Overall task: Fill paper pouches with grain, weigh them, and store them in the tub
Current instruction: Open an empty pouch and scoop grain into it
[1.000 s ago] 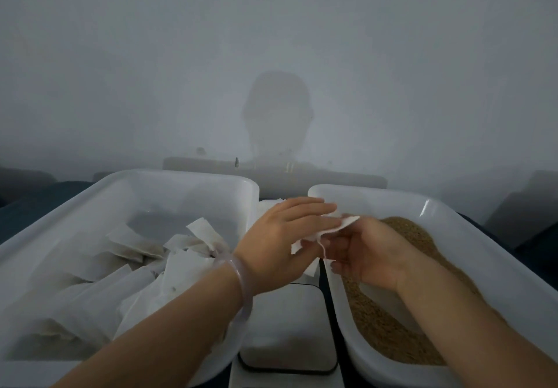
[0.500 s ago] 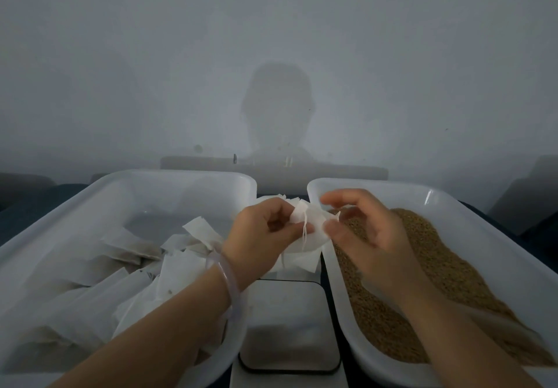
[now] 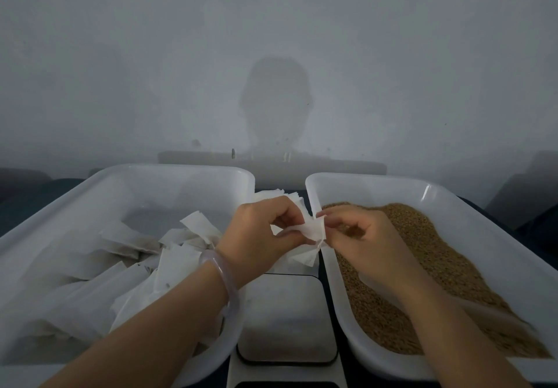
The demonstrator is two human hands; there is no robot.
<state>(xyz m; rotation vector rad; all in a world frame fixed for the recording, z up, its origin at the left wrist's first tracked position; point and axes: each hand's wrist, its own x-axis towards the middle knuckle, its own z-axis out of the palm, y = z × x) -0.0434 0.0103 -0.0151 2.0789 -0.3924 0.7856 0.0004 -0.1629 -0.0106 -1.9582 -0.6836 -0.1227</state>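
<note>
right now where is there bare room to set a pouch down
The scale's platform, between the left tub and the right tub, is bare. So is the left tub's far floor, behind the pile of pouches. Crowded: the gap behind the scale holds a stack of empty pouches under the left hand and right hand, and grain covers the right tub.

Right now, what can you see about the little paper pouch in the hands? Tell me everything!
The paper pouch is small, white and thin, creased like tissue. It is held in the air between the storage tub and the grain tub, beyond the scale. The left hand pinches its left side; the right hand pinches its top right corner. Whether grain is inside, I cannot tell.
</note>
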